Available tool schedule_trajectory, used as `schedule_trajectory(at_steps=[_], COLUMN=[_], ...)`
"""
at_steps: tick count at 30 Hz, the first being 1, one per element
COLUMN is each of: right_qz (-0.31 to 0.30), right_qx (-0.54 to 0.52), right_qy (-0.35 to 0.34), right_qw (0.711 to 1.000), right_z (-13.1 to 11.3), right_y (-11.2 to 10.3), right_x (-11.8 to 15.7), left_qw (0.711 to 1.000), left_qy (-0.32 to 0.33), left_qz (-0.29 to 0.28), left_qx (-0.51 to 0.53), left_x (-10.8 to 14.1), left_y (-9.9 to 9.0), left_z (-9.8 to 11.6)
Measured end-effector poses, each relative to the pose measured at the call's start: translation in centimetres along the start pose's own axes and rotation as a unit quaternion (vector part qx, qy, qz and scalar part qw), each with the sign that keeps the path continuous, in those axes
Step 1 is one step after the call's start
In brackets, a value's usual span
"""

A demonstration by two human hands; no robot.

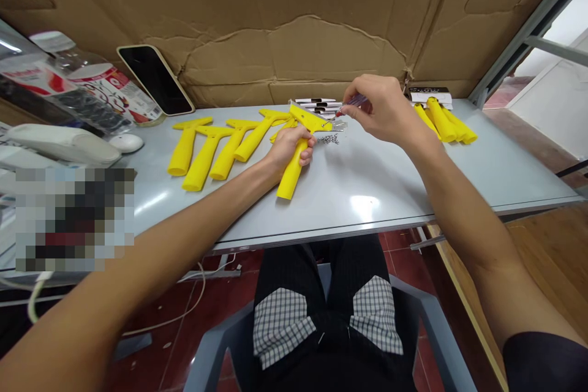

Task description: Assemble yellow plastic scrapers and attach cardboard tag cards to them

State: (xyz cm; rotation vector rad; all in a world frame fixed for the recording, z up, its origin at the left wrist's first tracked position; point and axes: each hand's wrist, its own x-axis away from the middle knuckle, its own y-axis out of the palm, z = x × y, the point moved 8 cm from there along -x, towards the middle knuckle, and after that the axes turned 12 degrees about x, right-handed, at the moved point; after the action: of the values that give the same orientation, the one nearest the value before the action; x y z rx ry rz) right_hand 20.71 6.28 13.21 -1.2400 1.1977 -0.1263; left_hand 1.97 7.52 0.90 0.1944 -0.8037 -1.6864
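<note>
Our left hand [288, 148] grips the yellow scraper [291, 174], handle pointing to us, and right hand [383, 111] pinches a screwdriver [353, 101] pointing left.

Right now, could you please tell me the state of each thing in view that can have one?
left hand: gripping the scraper
scraper: held against the table, handle toward the person
right hand: pinching the screwdriver
screwdriver: raised, tip toward the scraper's head
screws: loose in a small heap
phone: lying flat, screen dark
yellow handles: lying loose in a row
</note>
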Motion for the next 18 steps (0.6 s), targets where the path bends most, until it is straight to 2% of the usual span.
schedule_trajectory(at_steps=[3, 9, 18], right_qz=[-0.011, -0.024, -0.022], right_qx=[-0.004, -0.005, 0.085], right_qy=[-0.013, -0.04, 0.04], right_qw=[1.0, 0.999, 0.995], right_z=[-0.7, -1.7, 0.1], right_y=[0.4, 0.6, 0.5], right_x=[0.1, 0.1, 0.3], left_qw=[0.999, 0.999, 0.996], left_qy=[0.034, 0.033, 0.051], left_qz=[-0.003, 0.0, -0.006], left_qx=[-0.02, -0.017, -0.068], left_x=[-0.1, -0.3, 0.4], left_y=[0.1, -0.1, 0.4], left_z=[0.4, 0.3, 0.7])
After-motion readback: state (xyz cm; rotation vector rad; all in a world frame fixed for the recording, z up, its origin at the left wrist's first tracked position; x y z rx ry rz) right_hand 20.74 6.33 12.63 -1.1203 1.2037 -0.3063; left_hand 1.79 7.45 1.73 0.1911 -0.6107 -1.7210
